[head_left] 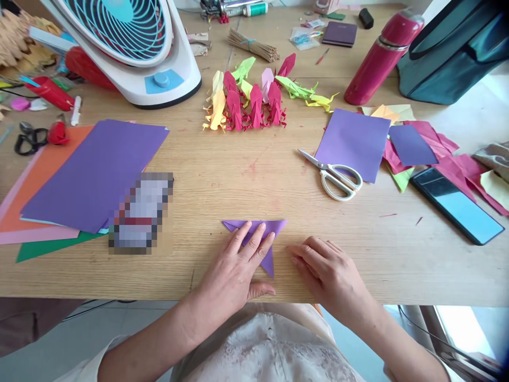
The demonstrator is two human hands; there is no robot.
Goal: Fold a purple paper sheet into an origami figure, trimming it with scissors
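A folded piece of purple origami paper lies near the table's front edge, with a straight top edge and a point toward me. Spread flat across it, my left hand presses it to the wood and covers its middle. Just right of the paper rests my right hand, apart from it, fingers curled together. Nothing shows in that hand. White-handled scissors lie farther off, partly on a purple square sheet.
Stacked coloured sheets, a blurred-out object and a white fan occupy the left. Several folded paper figures stand behind. To the right are a red flask, paper scraps and a phone.
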